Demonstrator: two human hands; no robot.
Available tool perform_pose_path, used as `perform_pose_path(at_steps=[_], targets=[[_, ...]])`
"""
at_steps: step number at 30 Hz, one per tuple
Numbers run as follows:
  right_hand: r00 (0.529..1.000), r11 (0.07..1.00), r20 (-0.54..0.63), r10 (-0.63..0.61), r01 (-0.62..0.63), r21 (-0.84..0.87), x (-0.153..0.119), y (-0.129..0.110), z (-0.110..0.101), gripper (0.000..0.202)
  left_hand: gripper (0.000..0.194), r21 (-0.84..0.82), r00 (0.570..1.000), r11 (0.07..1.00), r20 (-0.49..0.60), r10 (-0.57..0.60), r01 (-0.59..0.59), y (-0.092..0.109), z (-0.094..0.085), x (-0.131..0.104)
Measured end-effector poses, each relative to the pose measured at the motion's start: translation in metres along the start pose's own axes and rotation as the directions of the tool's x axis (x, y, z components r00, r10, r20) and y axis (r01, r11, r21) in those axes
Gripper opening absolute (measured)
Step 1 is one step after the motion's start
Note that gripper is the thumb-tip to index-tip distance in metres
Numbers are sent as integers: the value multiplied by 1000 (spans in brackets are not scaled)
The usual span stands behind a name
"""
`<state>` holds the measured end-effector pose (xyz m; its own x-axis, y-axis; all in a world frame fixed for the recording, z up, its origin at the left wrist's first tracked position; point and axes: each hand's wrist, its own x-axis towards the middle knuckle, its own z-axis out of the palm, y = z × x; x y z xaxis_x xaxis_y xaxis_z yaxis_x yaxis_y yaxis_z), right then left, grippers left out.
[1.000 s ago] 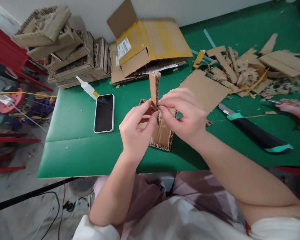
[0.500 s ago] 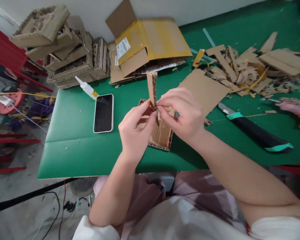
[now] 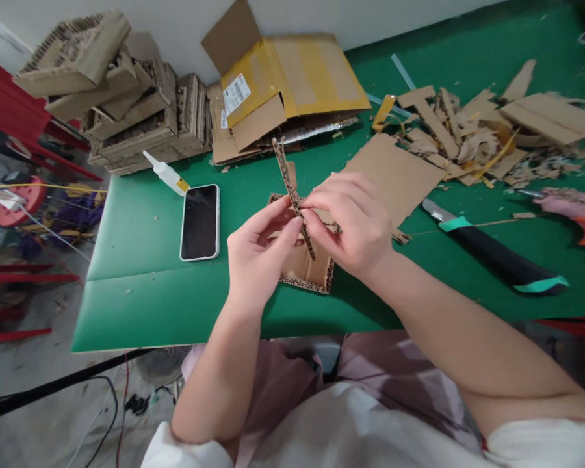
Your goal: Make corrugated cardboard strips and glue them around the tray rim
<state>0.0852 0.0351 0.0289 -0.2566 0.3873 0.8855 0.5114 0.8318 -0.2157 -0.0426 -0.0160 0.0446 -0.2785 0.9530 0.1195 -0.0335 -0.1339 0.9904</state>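
Observation:
A narrow corrugated cardboard strip (image 3: 283,168) is pinched between both hands, its ragged edge turned up toward me. My left hand (image 3: 259,250) grips it from the left with thumb and fingertips. From the other side my right hand (image 3: 350,224) closes thumb and forefinger on the same strip. Directly below lies a shallow cardboard tray (image 3: 305,285) with corrugated walls, partly hidden by my hands. A flat cardboard sheet (image 3: 394,172) rests just beyond the right hand.
A phone (image 3: 199,223) and a white glue bottle (image 3: 166,174) lie to the left. Stacked cardboard frames (image 3: 136,136) and a yellow-taped box (image 3: 316,75) stand at the back. On the right are a utility knife (image 3: 497,253), cardboard scraps (image 3: 468,140) and a pink-and-orange tool (image 3: 572,214).
The cardboard strip has turned and its top leans further left, showing its thin corrugated edge. Both hands keep their pinch on it above the tray.

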Motion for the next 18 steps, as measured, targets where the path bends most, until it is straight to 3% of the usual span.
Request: perform_pose_path(at_steps=[18], targets=[[999,999,-5,38,-38,11,0,-2,0,5,25,-34,995,996,60,-81,83,4,-3,2]])
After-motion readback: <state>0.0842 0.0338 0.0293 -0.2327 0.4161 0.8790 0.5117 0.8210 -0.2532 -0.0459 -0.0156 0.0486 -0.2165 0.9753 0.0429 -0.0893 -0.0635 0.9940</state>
